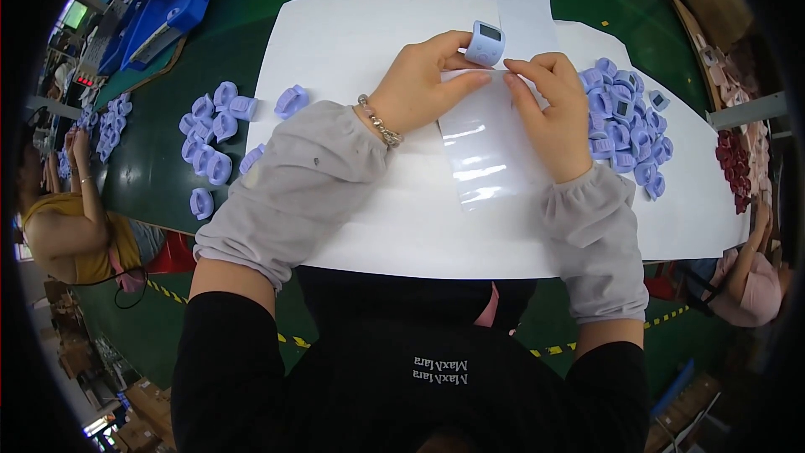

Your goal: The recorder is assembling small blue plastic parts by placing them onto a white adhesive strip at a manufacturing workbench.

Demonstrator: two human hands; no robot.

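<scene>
Between the fingers of my left hand (417, 84) is a light-blue ring-shaped gadget (484, 44) with a small dark screen facing up. The left thumb stretches along the top edge of a clear plastic film sheet (486, 147), which hangs below the hands over the white work surface. My right hand (555, 109) is closed in a pinch at the film's upper edge, close to the gadget. Whether the left thumb also presses on the film I cannot tell. To the right lies a heap of similar lilac gadgets (620, 122), several with screens showing.
More lilac gadgets (201, 130) lie on the dark green table at left, and another (292, 101) is on the white sheet (369, 235). A white paper (527, 17) lies at the far edge. Blue trays (172, 4) stand far left. Co-workers sit at both sides, with dark red pieces (733, 169) at right.
</scene>
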